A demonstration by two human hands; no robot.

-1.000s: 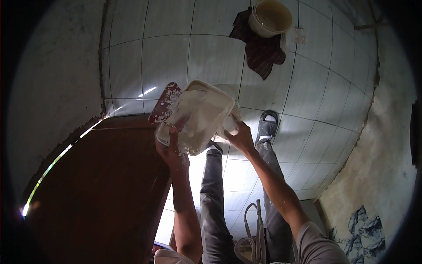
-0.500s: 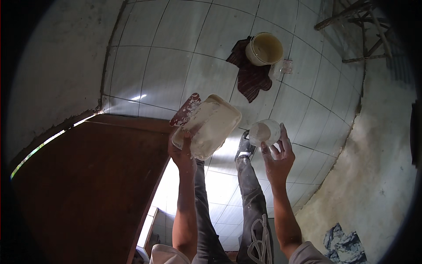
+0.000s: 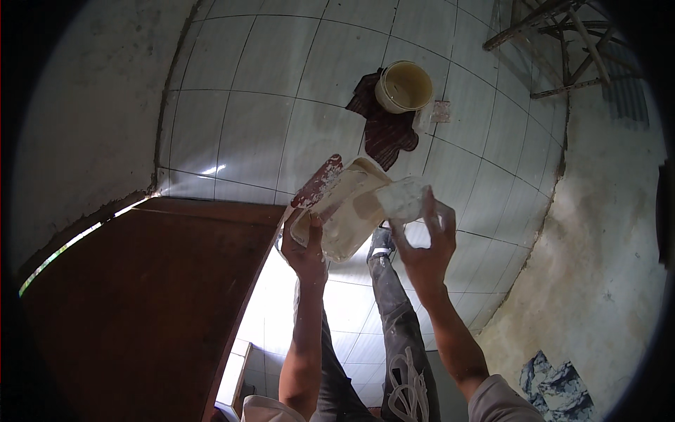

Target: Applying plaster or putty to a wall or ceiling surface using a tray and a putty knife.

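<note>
My left hand is closed on the near left corner of a shallow off-white plastic tub smeared with pale paste. A flat dark-red piece, spattered white, lies along the tub's left rim; how it is held is hidden. Between the thumb and fingers of my right hand is a translucent plastic cup, tipped leftward with its mouth over the right side of the tub. A greyish patch of material shows in the tub beside the cup's mouth.
Beyond the tub, a cream bucket stands on a dark maroon cloth on the tiled floor. Right of it lies a small pinkish packet. A brown door panel fills the near left. Wooden trestle legs stand far right, by the wall.
My right hand has brought the cup left to the tub and tipped it over the rim. The tub has shifted slightly right with my left hand.
</note>
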